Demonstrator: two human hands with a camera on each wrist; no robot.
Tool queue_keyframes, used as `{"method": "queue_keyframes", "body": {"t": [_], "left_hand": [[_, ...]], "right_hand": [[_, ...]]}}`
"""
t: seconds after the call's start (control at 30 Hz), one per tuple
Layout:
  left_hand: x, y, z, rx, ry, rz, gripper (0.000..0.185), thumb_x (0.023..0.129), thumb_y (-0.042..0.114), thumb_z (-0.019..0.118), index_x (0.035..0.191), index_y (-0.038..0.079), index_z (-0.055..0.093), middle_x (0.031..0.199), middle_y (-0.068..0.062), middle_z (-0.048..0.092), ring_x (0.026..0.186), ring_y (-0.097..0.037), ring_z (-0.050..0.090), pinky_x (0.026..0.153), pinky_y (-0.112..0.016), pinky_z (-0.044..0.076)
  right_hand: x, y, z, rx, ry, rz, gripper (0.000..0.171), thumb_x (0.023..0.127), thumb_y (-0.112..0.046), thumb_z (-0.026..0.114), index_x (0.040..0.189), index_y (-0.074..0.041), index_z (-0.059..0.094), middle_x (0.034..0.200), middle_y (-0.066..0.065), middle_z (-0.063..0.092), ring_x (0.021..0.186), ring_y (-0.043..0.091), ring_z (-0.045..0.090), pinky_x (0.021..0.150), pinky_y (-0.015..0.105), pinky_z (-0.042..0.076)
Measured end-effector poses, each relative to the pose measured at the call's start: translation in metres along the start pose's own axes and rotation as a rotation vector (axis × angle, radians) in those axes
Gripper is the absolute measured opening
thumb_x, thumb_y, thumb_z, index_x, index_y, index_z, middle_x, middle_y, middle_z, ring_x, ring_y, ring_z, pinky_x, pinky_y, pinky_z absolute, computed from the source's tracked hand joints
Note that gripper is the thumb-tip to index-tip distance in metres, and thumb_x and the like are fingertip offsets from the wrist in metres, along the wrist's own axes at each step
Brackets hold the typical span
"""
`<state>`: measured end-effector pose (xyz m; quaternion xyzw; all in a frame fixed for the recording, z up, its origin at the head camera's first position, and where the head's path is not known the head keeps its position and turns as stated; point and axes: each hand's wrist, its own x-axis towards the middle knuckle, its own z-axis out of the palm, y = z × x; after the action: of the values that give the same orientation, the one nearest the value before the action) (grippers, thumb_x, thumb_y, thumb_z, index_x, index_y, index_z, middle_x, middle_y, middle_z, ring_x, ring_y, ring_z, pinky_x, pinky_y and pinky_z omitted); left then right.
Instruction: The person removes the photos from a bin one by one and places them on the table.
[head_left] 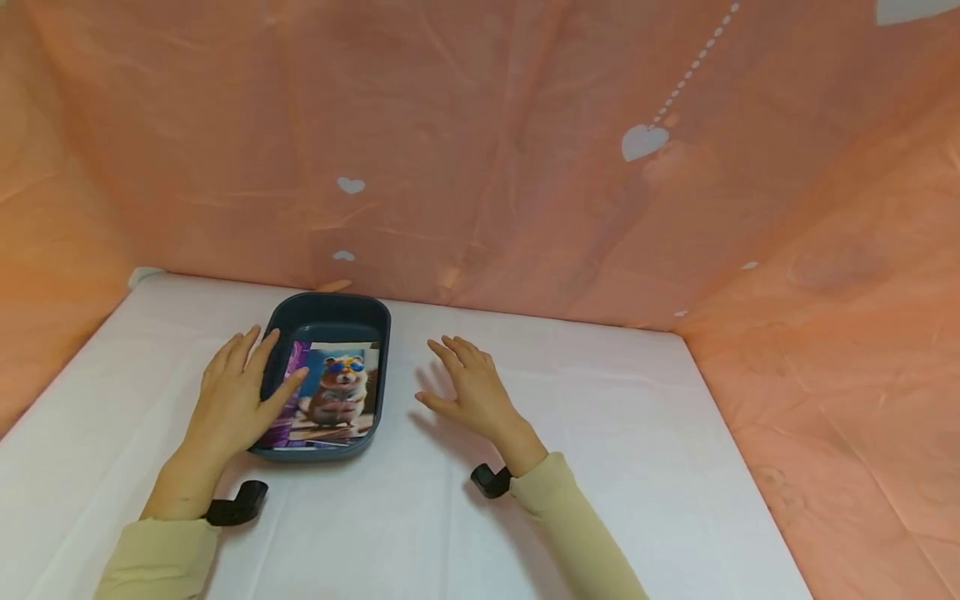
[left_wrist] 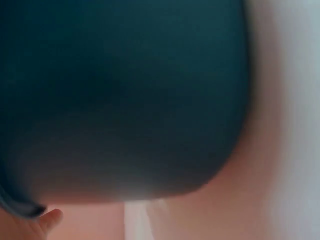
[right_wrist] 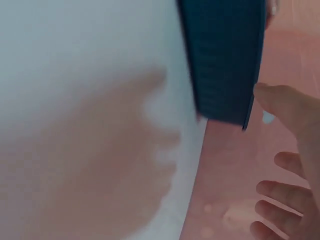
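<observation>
1. Dark teal tray point(head_left: 327, 321) on white table point(head_left: 600, 433), toward far edge, left of centre; near rim well short of near edge
2. Inside tray: printed card point(head_left: 337, 392) showing hamster in sunglasses, lying flat against near end; purple card point(head_left: 288, 392) partly under it on left side
3. Left hand point(head_left: 236, 392) draped over tray's left rim, fingers straight and slightly spread, thumb reaching onto purple card; no curl round anything, nothing gripped
4. Right hand point(head_left: 468, 387) flat, palm down, just right of tray, fingers spread and relaxed, holding nothing; apart from tray wall in head view
5. Left wrist view: blurred, tray point(left_wrist: 125, 100) outer wall fills frame, fingertip point(left_wrist: 50, 219) at bottom left
6. Right wrist view: tray point(right_wrist: 222, 60) corner at top, right hand point(right_wrist: 290, 165) with open fingers beside it, thumb tip close to tray rim; contact cannot be told
7. Black wrist-mounted cameras point(head_left: 238, 504) on both forearms, beige sleeves point(head_left: 570, 525)
8. Orange sheet with white hearts point(head_left: 643, 142) behind and to both sides of table
</observation>
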<state>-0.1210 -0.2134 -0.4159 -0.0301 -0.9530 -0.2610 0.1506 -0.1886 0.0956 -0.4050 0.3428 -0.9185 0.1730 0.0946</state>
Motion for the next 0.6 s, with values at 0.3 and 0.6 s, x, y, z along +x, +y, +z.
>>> {"method": "queue_keyframes", "body": {"t": [0.3,0.6], "left_hand": [[-0.002,-0.014,0.0,-0.079,0.049,-0.034,0.07,0.097,0.041,0.051,0.144,-0.007,0.032,0.146,-0.036,0.026,0.131,-0.055,0.023,0.106,-0.068,0.014],[-0.005,-0.022,0.002,-0.185,0.029,-0.107,0.064,0.098,0.035,0.05,0.144,-0.006,0.034,0.147,-0.037,0.024,0.131,-0.059,0.021,0.101,-0.072,0.017]], "right_hand": [[0.022,-0.017,0.007,0.026,-0.053,-0.014,0.074,0.086,-0.044,0.069,0.145,-0.009,0.041,0.143,0.016,0.047,0.134,0.03,0.04,0.106,0.047,0.036],[0.033,-0.026,0.01,0.008,-0.087,-0.025,0.074,0.087,-0.04,0.068,0.147,-0.01,0.037,0.143,0.013,0.047,0.133,0.027,0.041,0.106,0.045,0.038]]}}
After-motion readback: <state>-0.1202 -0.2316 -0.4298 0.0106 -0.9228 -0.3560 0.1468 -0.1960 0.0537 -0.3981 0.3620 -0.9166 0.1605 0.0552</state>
